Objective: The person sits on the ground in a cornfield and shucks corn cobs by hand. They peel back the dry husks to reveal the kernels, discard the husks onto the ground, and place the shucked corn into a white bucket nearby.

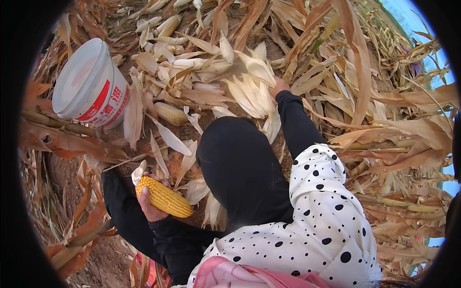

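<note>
Low on the left, my left hand (152, 204) is closed around a bare yellow ear of corn (165, 198), with a pale tuft of husk at its upper end. The kernels face up and the ear tilts down to the right. My right hand (279, 87) reaches out ahead, beyond my bent knee, closed on the edge of a spread of pale corn husk (257, 72). Its fingertips are partly hidden by the husk. Several husk-covered ears, such as one pale ear (169, 114), lie in the pile around it.
A white lidded bucket (108, 77) with a red band stands tilted at the far left. Dry corn stalks and leaves (355, 72) cover the ground to the right. Bare brown soil (65, 180) shows at the left. My knee (242, 168) rises between my hands.
</note>
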A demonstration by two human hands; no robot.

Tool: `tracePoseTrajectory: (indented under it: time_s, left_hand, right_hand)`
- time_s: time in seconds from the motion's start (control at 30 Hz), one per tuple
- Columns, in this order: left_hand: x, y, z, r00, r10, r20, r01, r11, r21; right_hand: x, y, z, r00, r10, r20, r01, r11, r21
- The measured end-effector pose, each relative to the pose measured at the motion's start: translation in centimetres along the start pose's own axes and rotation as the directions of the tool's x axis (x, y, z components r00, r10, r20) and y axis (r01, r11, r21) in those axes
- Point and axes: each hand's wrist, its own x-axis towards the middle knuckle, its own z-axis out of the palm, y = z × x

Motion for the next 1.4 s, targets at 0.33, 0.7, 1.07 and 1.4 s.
tracePoseTrajectory:
  time_s: [0.33, 0.7, 1.07, 1.4]
  left_hand:
    - [0.7, 0.3, 0.2, 0.99, 0.105, 0.096, -0.104, 0.995, -0.008]
    - [3.2, 5.5, 4.1, 0.928, 0.19, 0.32, -0.128, 0.97, -0.207]
    - [1.0, 5.0, 1.7, 0.934, 0.131, 0.332, -0.018, 0.946, -0.322]
    - [1.0, 6.5, 0.2, 0.809, 0.415, 0.417, -0.047, 0.752, -0.658]
  right_hand:
    - [-2.3, -10.3, -6.7, 0.864, -0.33, 0.38, -0.423, -0.066, 0.904]
    - [-13.4, -36.3, -7.9, 0.32, -0.873, 0.368, -0.728, 0.022, 0.686]
    - [-15.5, -39.6, -3.8, 0.448, -0.8, 0.399, -0.751, -0.095, 0.653]
    - [-9.8, -35.6, -5.5, 0.688, -0.723, 0.067, -0.039, 0.055, 0.998]
